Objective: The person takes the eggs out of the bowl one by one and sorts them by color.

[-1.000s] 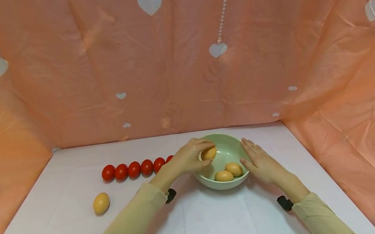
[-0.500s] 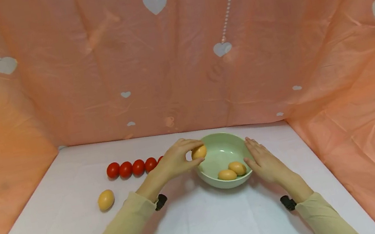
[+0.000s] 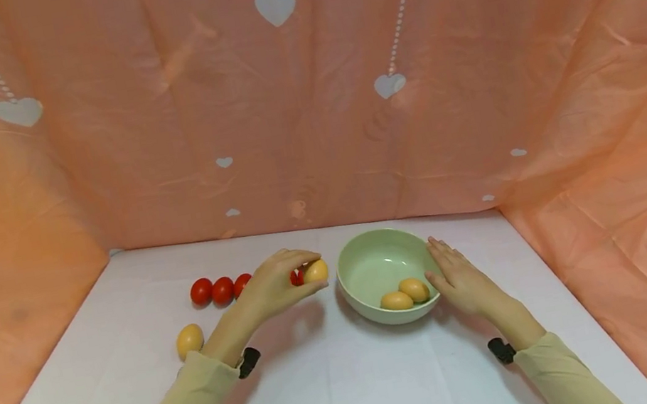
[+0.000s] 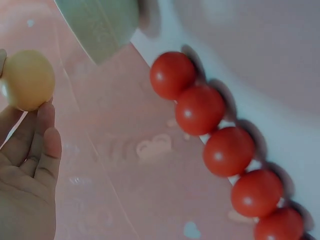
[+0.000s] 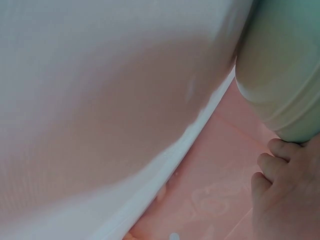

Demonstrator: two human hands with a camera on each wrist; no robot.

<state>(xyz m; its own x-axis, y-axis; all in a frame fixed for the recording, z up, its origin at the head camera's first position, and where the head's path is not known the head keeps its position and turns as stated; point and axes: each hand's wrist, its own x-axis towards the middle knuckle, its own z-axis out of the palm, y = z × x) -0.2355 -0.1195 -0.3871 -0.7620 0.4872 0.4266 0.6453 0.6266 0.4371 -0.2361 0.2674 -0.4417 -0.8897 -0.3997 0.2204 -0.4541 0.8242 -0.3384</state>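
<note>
My left hand point(image 3: 270, 287) pinches a smooth yellow egg point(image 3: 317, 272) between thumb and fingers, held above the table to the left of the green bowl point(image 3: 356, 297). In the left wrist view the same yellow egg point(image 4: 29, 80) sits at the fingertips. Two more yellow eggs lie inside the bowl: one egg point(image 3: 396, 301) at the front and another egg point(image 3: 413, 289) beside it. My right hand point(image 3: 467, 285) lies with fingers extended along the bowl's right side. In the right wrist view its fingers point(image 5: 274, 165) are right at the bowl's wall point(image 5: 282, 75).
Several smooth red egg-shaped pieces point(image 3: 223, 290) stand in a row on the white table point(image 3: 356, 384), partly hidden behind the left hand. Another yellow egg point(image 3: 190, 340) rests near the left forearm. An orange curtain with hearts point(image 3: 341, 155) encloses the back and sides.
My left hand has carried the yellow egg out of the bowl and leftward, past the rim. My right hand has stayed at the bowl's side. The head view has shifted slightly.
</note>
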